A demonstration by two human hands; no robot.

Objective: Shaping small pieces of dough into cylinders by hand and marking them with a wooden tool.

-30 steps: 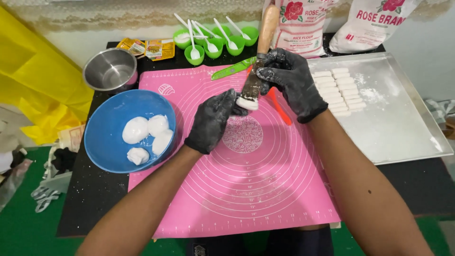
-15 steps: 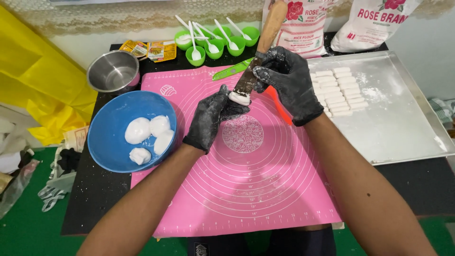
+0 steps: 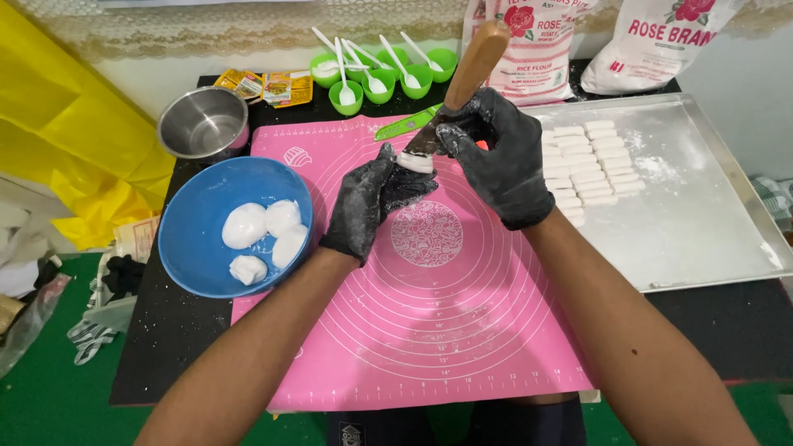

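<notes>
Nearest the viewer, two bare forearms reach over one pink silicone mat (image 3: 429,322) printed with concentric circles, which lies on one dark tabletop (image 3: 165,347). Above the mat's patterned centre, the left hand (image 3: 373,198), in a black glove dusted with white, pinches one small white dough piece (image 3: 415,162) between its fingertips. The right hand (image 3: 500,157), also in a black glove, is clenched around one knife with a wooden handle (image 3: 472,62); the handle points up and away, and the blade end meets the dough piece, which is held just above the mat between the two hands. To the left, one blue bowl (image 3: 194,248) holds four white dough lumps (image 3: 264,235). To the right, one metal tray (image 3: 702,215) carries cut white dough strips (image 3: 586,161) in two columns, too closely packed to count exactly, beside a patch of loose flour. Farther back, one empty steel pot (image 3: 202,122) stands behind the bowl, and one green-handled knife (image 3: 406,124) lies on the mat's far edge. Beyond these, five small green cups (image 3: 384,74) each hold a white spoon, with several yellow sachets (image 3: 264,85) to their left. Two white flour bags (image 3: 652,41) lean against the wall at the back
</notes>
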